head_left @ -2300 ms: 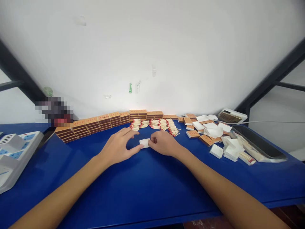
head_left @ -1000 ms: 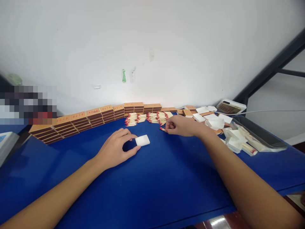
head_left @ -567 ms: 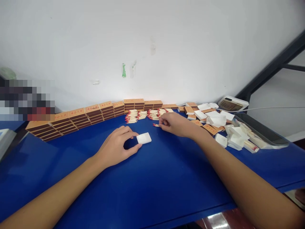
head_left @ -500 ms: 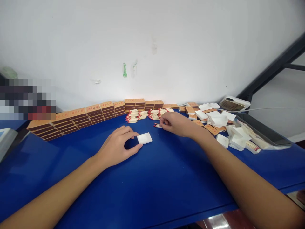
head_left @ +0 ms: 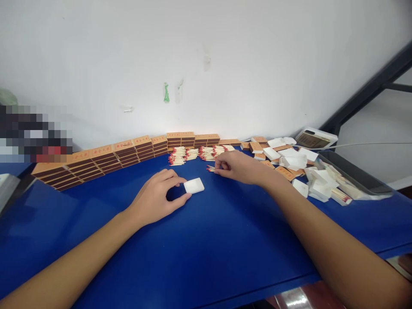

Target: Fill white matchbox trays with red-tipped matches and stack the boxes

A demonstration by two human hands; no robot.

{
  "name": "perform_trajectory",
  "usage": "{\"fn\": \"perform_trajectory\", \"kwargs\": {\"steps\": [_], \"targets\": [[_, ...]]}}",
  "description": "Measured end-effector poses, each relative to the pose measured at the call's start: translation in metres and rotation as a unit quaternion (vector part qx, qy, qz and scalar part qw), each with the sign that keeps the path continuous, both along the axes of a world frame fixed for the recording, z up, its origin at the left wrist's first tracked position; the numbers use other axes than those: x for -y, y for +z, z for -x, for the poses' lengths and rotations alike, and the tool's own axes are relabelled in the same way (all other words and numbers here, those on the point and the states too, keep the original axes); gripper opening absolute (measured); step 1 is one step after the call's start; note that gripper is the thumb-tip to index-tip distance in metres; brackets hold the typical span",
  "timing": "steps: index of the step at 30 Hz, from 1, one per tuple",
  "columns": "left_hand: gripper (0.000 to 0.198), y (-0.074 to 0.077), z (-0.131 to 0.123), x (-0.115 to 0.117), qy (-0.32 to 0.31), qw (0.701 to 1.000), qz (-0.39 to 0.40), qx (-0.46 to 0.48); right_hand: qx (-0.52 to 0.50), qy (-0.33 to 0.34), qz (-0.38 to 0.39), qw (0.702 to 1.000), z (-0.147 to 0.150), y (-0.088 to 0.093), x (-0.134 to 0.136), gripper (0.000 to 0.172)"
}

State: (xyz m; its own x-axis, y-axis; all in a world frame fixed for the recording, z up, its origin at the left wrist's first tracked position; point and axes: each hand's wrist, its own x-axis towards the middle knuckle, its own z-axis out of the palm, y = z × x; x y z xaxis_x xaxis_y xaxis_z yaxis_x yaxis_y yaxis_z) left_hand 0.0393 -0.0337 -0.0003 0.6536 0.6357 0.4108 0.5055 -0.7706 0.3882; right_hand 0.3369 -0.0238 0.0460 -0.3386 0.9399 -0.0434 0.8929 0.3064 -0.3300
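My left hand (head_left: 161, 195) grips the left end of a small white matchbox tray (head_left: 194, 186) between thumb and fingers, with the tray lying on the blue table (head_left: 180, 257). To the right and a little farther back, my right hand (head_left: 234, 167) is closed in a pinch on a few matches (head_left: 210, 168). Their red heads point left, out past my fingertips; the other ends are hidden by the hand. Just beyond lie piles of loose red-headed matches (head_left: 177, 156), partly covered by my right hand on that side.
Stacked orange matchboxes (head_left: 106, 159) line the wall at the back left. A heap of white trays (head_left: 294, 161) and orange sleeves (head_left: 285, 173) lies on the right, beside a black-screened device (head_left: 357, 174). A phone (head_left: 317, 139) leans near a white cable (head_left: 363, 144).
Both hands keep nearly the same place and grip. The whole view has shifted slightly, so everything sits a few pixels farther left.
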Motion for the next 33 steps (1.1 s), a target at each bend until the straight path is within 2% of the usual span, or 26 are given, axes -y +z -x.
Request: {"fn": "perform_trajectory", "kwargs": {"steps": [8,12,17,21,33], "targets": [[0.027,-0.001,0.0,-0.001,-0.001,1.0,0.002,-0.004,-0.012,-0.004,0.024,1.0,-0.004,-0.003,-0.003,0.015],[0.029,-0.001,0.001,-0.001,0.0,1.0,0.007,-0.007,-0.008,0.005,-0.003,1.0,-0.001,-0.007,-0.002,0.017],[0.028,-0.001,0.001,0.0,0.0,1.0,0.013,-0.006,-0.051,0.03,-0.013,0.998,0.002,-0.01,0.0,0.014],[0.028,-0.001,0.001,0.0,-0.001,1.0,0.013,-0.007,-0.015,0.023,-0.042,0.999,0.0,-0.008,-0.001,0.009],[0.028,-0.001,0.002,0.001,0.001,1.0,0.014,-0.008,-0.016,0.032,-0.048,0.998,-0.005,-0.013,-0.007,0.012]]}}
